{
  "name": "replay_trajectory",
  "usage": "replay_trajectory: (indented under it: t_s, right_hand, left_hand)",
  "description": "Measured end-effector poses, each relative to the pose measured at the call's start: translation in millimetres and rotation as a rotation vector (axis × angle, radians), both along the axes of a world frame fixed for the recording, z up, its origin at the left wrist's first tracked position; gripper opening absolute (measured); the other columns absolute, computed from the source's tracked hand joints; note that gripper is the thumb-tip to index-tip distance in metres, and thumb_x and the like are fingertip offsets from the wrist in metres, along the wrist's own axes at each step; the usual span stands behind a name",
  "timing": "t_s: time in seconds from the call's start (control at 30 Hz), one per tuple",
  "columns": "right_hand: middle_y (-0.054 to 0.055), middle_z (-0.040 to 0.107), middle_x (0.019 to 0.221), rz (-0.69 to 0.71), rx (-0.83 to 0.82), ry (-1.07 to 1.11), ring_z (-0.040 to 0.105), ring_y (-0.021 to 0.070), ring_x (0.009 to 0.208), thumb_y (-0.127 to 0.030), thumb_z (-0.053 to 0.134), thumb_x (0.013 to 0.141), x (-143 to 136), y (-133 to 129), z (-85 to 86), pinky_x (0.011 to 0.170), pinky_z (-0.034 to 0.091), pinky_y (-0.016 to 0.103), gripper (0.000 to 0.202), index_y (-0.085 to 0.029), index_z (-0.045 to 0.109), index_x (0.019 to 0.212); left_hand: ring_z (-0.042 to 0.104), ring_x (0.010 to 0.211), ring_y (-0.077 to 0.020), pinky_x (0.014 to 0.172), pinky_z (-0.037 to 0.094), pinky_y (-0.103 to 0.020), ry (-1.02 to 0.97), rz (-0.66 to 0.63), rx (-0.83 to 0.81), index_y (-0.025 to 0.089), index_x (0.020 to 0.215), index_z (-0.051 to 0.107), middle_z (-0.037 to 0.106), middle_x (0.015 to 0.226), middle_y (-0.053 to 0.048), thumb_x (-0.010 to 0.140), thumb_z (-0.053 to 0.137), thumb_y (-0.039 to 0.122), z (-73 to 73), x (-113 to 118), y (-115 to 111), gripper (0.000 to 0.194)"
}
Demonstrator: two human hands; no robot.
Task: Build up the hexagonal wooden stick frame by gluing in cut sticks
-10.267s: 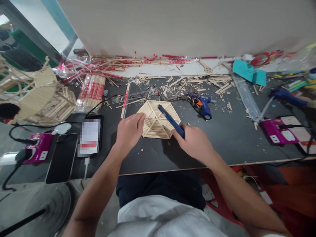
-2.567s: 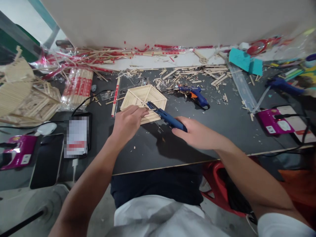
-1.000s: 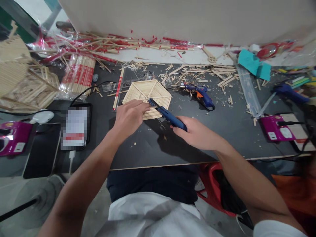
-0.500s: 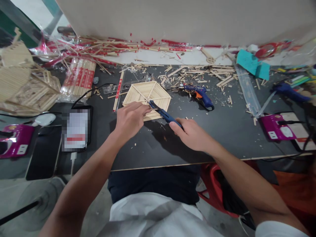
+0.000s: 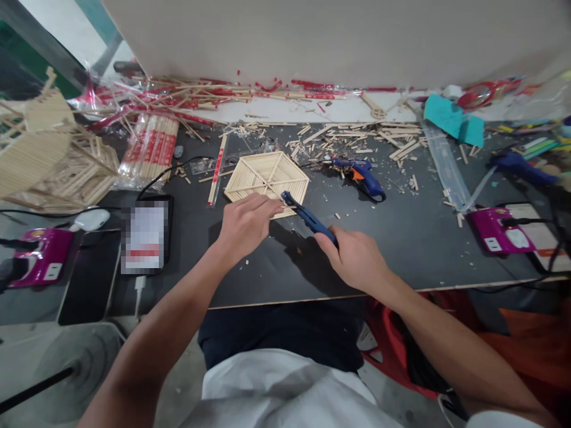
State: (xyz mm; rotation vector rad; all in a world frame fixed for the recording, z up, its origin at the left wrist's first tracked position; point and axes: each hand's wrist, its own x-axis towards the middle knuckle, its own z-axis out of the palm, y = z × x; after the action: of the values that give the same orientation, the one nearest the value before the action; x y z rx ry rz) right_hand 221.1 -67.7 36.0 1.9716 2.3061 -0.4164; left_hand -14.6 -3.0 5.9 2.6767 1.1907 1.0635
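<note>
While the right hand (image 5: 359,255) stays clamped on the blue tool (image 5: 311,220), its tip's slid nearer the edge of the 6-sided panel (image 5: 257,171); can't tell if the left hand (image 5: 250,223) grips anything.

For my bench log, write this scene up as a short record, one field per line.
Left hand: over the near edge of the hexagonal stick panel; exact grip unclear
Right hand: gripping a dark blue hand tool, probably a cutter
Tool tip: over the panel, close to the left hand
Glue gun: blue with orange trigger, lying right of the panel
Left side: plastic-wrapped stick bundle, lit smartphone, dark-screened smartphone
Far right: teal paper
</note>
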Motion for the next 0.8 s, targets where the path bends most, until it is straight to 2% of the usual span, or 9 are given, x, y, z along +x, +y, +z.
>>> replay_trajectory:
  t_s: [0.13, 0.27, 0.37, 0.43, 0.5, 0.63, 0.73, 0.8]
  right_hand:
    - [0.015, 0.072, 0.075, -0.012, 0.041, -0.095, 0.066, 0.0265, 0.064, -0.054, 0.031, 0.107, -3.3, -11.3, 0.4, 0.057, 0.018, 0.033, 0.054, -0.015, 0.065, 0.091]
    - [0.015, 0.073, 0.076, -0.018, 0.087, -0.144, 0.067, 0.0258, 0.063, -0.055, 0.034, 0.107, 0.4, -14.0, -2.5, 0.056, 0.017, 0.032, 0.054, -0.015, 0.066, 0.090]
    - [0.016, 0.073, 0.075, -0.122, 0.156, -0.205, 0.065, 0.0244, 0.061, -0.053, 0.033, 0.106, 19.6, -9.7, -7.2, 0.055, 0.018, 0.032, 0.054, -0.014, 0.066, 0.088]
    - [0.017, 0.072, 0.076, -0.226, 0.188, -0.252, 0.064, 0.0247, 0.060, -0.050, 0.032, 0.106, 40.4, -8.0, -12.2, 0.056, 0.020, 0.033, 0.053, -0.013, 0.065, 0.089]
    - [0.018, 0.072, 0.078, -0.290, 0.194, -0.293, 0.064, 0.0262, 0.062, -0.047, 0.032, 0.106, 62.6, -10.4, -18.4, 0.057, 0.022, 0.033, 0.051, -0.013, 0.066, 0.091]
    - [0.020, 0.070, 0.083, -0.306, 0.234, -0.367, 0.064, 0.0297, 0.067, -0.051, 0.030, 0.105, 95.2, -24.1, -29.5, 0.058, 0.024, 0.034, 0.054, -0.012, 0.066, 0.094]
    - [0.023, 0.069, 0.089, -0.240, 0.302, -0.386, 0.066, 0.0341, 0.079, -0.056, 0.027, 0.105, 108.2, -30.5, -31.8, 0.061, 0.033, 0.037, 0.061, -0.009, 0.067, 0.103]
    - [0.025, 0.068, 0.093, -0.206, 0.324, -0.403, 0.066, 0.0372, 0.087, -0.058, 0.026, 0.104, 114.5, -30.2, -31.0, 0.069, 0.040, 0.040, 0.066, -0.006, 0.066, 0.110]
  left_hand:
    - [0.071, 0.078, -0.0176, 0.072, 0.051, -0.028, -0.037, -0.047, 0.006, 0.017, 0.095, 0.073, 0.078, 0.085, -0.007, 0.103, 0.047, 0.015, -1.2, 5.7, -4.5, 0.028]
    - [0.072, 0.076, -0.0156, 0.069, 0.052, -0.025, -0.042, -0.048, 0.073, 0.017, 0.093, 0.073, 0.078, 0.081, -0.004, 0.101, 0.048, 0.011, -1.5, 7.9, -7.5, 0.027]
    - [0.072, 0.074, -0.0141, 0.067, 0.054, -0.024, -0.109, 0.088, 0.102, 0.019, 0.093, 0.074, 0.078, 0.079, -0.003, 0.101, 0.047, 0.011, 2.1, -5.9, -4.9, 0.030]
    - [0.073, 0.076, -0.0144, 0.070, 0.056, -0.025, -0.171, 0.203, 0.099, 0.022, 0.094, 0.075, 0.079, 0.083, -0.002, 0.102, 0.052, 0.016, 5.5, -19.4, -0.7, 0.026]
    - [0.073, 0.077, -0.0152, 0.073, 0.057, -0.027, -0.201, 0.239, 0.110, 0.023, 0.096, 0.076, 0.079, 0.083, -0.002, 0.103, 0.056, 0.022, 8.1, -29.2, 3.5, 0.021]
    - [0.074, 0.081, -0.0158, 0.076, 0.058, -0.028, -0.232, 0.126, 0.115, 0.022, 0.096, 0.077, 0.081, 0.088, -0.003, 0.102, 0.061, 0.026, 7.6, -26.5, 5.6, 0.017]
    - [0.076, 0.083, -0.0154, 0.078, 0.058, -0.026, -0.242, 0.054, 0.075, 0.022, 0.099, 0.076, 0.081, 0.090, -0.004, 0.102, 0.062, 0.025, 4.0, -16.5, 2.3, 0.015]
    - [0.076, 0.085, -0.0148, 0.078, 0.058, -0.025, -0.251, 0.028, 0.069, 0.021, 0.102, 0.076, 0.081, 0.092, -0.004, 0.103, 0.061, 0.024, 1.2, -12.9, 0.4, 0.015]
